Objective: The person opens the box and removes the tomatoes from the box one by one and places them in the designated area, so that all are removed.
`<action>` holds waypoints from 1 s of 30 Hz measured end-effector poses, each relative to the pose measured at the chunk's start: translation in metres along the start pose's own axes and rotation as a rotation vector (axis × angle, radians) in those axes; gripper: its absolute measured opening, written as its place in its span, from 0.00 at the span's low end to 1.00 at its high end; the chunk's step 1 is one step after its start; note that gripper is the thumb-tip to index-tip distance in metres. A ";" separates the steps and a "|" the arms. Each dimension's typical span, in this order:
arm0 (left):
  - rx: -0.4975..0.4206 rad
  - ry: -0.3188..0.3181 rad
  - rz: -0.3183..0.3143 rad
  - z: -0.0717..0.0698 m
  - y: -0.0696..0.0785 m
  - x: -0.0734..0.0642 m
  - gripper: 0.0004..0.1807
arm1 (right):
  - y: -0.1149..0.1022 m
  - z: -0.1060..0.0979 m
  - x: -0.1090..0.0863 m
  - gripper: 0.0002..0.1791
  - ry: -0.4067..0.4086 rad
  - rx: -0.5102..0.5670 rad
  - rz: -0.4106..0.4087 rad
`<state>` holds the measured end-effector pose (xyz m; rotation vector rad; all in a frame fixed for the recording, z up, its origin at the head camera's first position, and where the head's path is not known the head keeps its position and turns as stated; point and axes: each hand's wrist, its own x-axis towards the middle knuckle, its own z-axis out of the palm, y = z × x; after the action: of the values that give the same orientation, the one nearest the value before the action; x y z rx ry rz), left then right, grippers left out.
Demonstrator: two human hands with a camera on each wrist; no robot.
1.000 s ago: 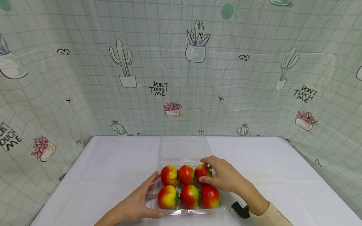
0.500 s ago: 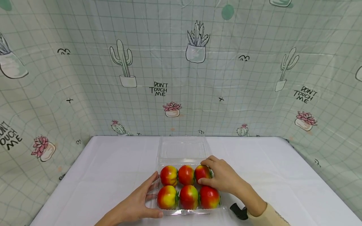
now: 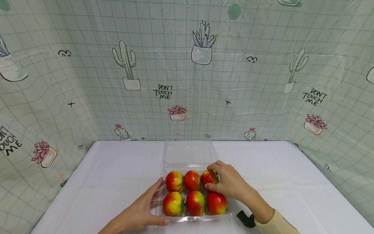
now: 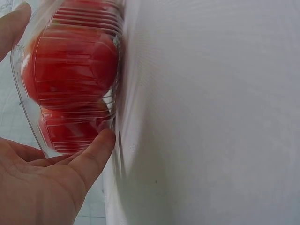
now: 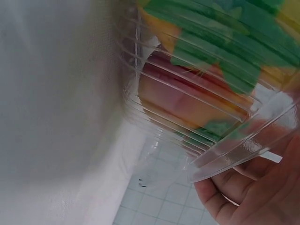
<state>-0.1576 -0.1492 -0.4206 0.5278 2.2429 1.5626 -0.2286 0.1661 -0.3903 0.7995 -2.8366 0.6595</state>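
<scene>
A clear plastic clamshell box (image 3: 193,219) lies open in front of me, packed with red and yellow fruits (image 3: 195,204) in two rows of three. They are round and glossy, with green leafy tops. My right hand (image 3: 229,182) grips the back right fruit (image 3: 208,179), thumb on its near side and fingers at its far side. At the box's left side is my left hand (image 3: 140,208), fingers extended along the wall and thumb by the front left corner. In the left wrist view, a fingertip (image 4: 107,138) meets the ribbed wall low down, near the cloth.
The box's transparent lid (image 3: 189,155) is laid back flat, away from me. A white cloth (image 3: 117,175) covers the table. Curtains with printed cacti (image 3: 201,52) hang behind it and on both sides. A black wrist piece (image 3: 246,219) sits by my right forearm.
Both hands stay almost where they were. My right forearm and the black piece at its wrist have shifted very slightly left. The fruits and box have not visibly moved.
</scene>
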 end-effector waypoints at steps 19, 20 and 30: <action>-0.005 -0.002 0.004 -0.001 -0.001 0.000 0.62 | -0.001 0.000 0.000 0.25 0.067 0.203 0.000; -0.006 -0.003 0.007 -0.001 -0.001 0.000 0.62 | -0.001 0.001 0.000 0.26 0.067 0.210 0.003; 0.008 0.006 -0.011 -0.001 0.000 0.000 0.62 | -0.001 0.004 0.001 0.28 0.109 0.245 0.068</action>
<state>-0.1582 -0.1502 -0.4200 0.5123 2.2536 1.5527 -0.2291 0.1627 -0.3927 0.6781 -2.7281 1.0421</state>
